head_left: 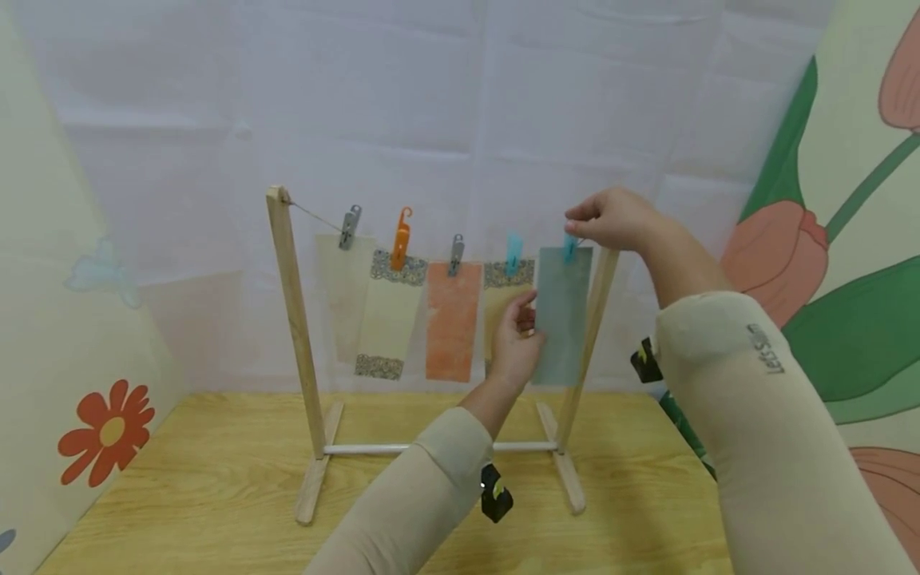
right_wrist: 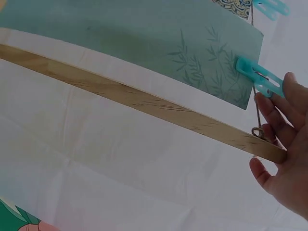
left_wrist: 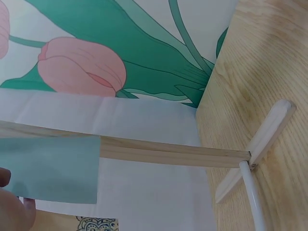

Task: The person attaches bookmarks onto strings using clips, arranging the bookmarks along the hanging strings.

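Note:
A teal paper strip [head_left: 564,319] with a faint bamboo print hangs at the right end of a cord. My left hand [head_left: 519,343] pinches the strip's left edge, thumb over the front and other fingers partly hidden behind. High on the right, my right hand [head_left: 611,220] holds the handles of a light-blue clip [right_wrist: 248,68] between thumb and finger. The clip bites the top of the teal strip at the cord [right_wrist: 256,103]. Just left, behind my left hand, hangs a patterned-border strip [head_left: 497,299] under another light-blue clip [head_left: 513,254].
Wooden posts [head_left: 295,319] on feet, joined by a white rod [head_left: 366,449], stand on the wood-grain table [head_left: 216,479]. Further left hang an orange strip [head_left: 453,327], a cream bordered strip [head_left: 391,319] and a pale strip [head_left: 341,303], held by grey and orange clips.

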{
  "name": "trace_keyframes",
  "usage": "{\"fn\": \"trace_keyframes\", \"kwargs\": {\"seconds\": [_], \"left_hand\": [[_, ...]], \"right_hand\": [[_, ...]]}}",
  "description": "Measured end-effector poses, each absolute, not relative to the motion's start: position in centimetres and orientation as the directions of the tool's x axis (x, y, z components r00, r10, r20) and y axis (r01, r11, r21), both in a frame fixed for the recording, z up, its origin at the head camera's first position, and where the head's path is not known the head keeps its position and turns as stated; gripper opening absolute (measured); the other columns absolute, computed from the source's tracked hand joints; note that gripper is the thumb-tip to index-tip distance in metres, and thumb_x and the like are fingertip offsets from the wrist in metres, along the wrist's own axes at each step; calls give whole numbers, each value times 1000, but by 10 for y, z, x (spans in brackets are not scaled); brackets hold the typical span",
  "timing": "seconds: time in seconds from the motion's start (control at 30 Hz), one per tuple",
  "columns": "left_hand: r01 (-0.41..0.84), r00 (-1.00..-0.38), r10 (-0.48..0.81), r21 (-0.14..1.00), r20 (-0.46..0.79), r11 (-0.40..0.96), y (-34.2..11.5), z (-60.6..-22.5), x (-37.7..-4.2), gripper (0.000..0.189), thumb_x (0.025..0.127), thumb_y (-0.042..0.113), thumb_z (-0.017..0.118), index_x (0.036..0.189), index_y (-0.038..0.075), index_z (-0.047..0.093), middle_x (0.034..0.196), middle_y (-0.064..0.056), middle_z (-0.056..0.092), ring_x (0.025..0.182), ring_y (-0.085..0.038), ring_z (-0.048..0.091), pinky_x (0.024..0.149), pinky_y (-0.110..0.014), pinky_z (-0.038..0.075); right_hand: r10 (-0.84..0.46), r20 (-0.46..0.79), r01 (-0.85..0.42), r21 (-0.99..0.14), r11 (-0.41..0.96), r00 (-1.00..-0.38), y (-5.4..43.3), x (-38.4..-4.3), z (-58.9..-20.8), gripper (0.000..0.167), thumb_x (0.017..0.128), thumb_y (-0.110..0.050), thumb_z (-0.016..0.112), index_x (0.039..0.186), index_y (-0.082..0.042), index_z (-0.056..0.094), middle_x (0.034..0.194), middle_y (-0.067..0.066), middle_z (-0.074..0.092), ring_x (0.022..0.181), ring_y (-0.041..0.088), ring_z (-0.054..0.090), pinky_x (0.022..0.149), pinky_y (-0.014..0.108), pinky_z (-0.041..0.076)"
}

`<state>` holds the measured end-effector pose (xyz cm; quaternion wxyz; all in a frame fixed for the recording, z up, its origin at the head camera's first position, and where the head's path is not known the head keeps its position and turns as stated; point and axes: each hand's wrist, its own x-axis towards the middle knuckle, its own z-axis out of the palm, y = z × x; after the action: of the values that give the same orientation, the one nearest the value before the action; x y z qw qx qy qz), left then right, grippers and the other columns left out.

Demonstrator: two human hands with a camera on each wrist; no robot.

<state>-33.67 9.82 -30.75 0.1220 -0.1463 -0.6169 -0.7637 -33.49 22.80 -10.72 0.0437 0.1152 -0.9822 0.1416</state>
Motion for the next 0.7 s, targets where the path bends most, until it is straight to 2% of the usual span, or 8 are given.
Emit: {"fn": "trace_keyframes", "kwargs": {"seconds": [0.07, 0.17, 0.23, 0.33, 0.43, 0.57, 0.63, 0.7], "left_hand": [[375, -923, -2, 897, 385, -236, 98, -308, -337, 65, 74, -16, 54, 136, 5, 53, 103, -11, 57, 93, -16, 54, 82, -26, 49], [400, -911, 0, 885, 412, -239, 97, -309, -336, 70, 72, -15, 58, 139, 3, 48, 110, -14, 56, 101, -20, 55, 95, -34, 49], [414, -906, -2, 886, 423, -208, 96, -310, -335, 71, 74, -13, 60, 142, 3, 45, 116, -16, 56, 108, -25, 55, 103, -40, 46], [438, -897, -9, 889, 441, -131, 94, -311, -332, 71, 76, -7, 63, 143, 6, 42, 126, -18, 54, 119, -30, 51, 108, -45, 42], [464, -885, -7, 884, 465, -46, 90, -313, -329, 70, 78, 0, 64, 144, 7, 41, 131, -20, 52, 125, -34, 48, 109, -49, 42], [507, -861, 59, 861, 505, 31, 83, -316, -322, 70, 81, 8, 63, 146, 7, 37, 137, -21, 47, 129, -36, 46, 107, -52, 42], [516, -854, 114, 854, 507, 70, 76, -316, -317, 69, 85, 13, 62, 148, 8, 35, 141, -21, 43, 131, -36, 44, 101, -52, 47], [537, -842, 161, 832, 516, 141, 67, -316, -314, 67, 88, 17, 61, 149, 9, 34, 145, -21, 41, 133, -36, 42, 101, -51, 47]], "right_hand": [[-217, 114, -241, -270, 932, -969, 227, -334, -108, 56, 101, -40, 45, 146, -7, 44, 147, 22, 47, 132, 42, 45, 106, 57, 39], [-210, 113, -234, -281, 931, -971, 226, -334, -107, 59, 101, -44, 45, 148, -9, 41, 149, 22, 44, 134, 41, 43, 108, 57, 38], [-202, 118, -228, -292, 929, -972, 225, -334, -107, 62, 100, -46, 46, 150, -10, 40, 150, 22, 43, 134, 41, 43, 108, 57, 38], [-182, 141, -218, -314, 924, -973, 225, -335, -107, 65, 98, -49, 47, 151, -13, 37, 151, 21, 42, 134, 42, 42, 107, 58, 38], [-170, 186, -226, -345, 911, -968, 228, -335, -110, 67, 98, -52, 46, 152, -15, 35, 153, 20, 38, 139, 42, 36, 110, 60, 34], [-178, 292, -282, -368, 886, -940, 233, -333, -119, 68, 98, -53, 46, 153, -15, 34, 159, 17, 30, 146, 41, 23, 115, 62, 24], [-192, 373, -327, -343, 881, -908, 235, -330, -125, 66, 98, -51, 47, 152, -14, 35, 159, 17, 28, 149, 39, 18, 117, 63, 20], [-209, 454, -366, -291, 884, -866, 236, -326, -133, 64, 99, -47, 48, 152, -12, 36, 159, 19, 28, 149, 40, 15, 118, 62, 15]]}}
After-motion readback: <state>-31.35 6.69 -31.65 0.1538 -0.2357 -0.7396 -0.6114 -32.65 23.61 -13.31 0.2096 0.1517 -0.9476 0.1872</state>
